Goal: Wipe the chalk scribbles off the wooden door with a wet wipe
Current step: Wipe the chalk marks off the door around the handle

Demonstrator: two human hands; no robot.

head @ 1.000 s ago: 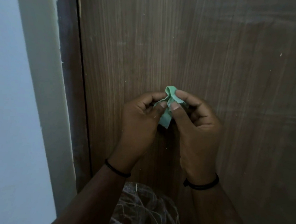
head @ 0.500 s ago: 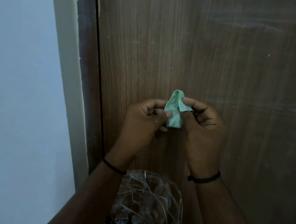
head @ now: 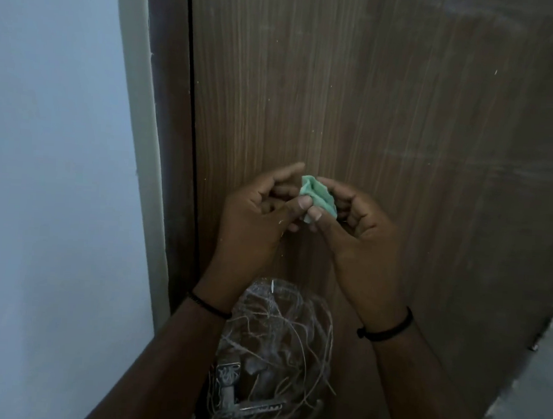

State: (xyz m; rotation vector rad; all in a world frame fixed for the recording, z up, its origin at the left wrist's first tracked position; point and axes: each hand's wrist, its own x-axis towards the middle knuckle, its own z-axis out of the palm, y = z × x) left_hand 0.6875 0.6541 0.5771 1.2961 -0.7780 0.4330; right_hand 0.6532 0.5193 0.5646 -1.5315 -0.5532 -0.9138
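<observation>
Two hands up in front of the door, left hand and right hand both pinching the bunched green wipe, not yet on the wood; looks like refolding; next, press a clean face onto the faint chalk smears

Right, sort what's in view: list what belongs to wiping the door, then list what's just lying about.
Belongs to the job:
- green wet wipe, bunched, pinched between both hands
- left hand
- right hand
- wooden door, with faint pale smears near the top right

Just lying about:
- clear bag of tangled string below the wrists
- door frame
- pale wall
</observation>
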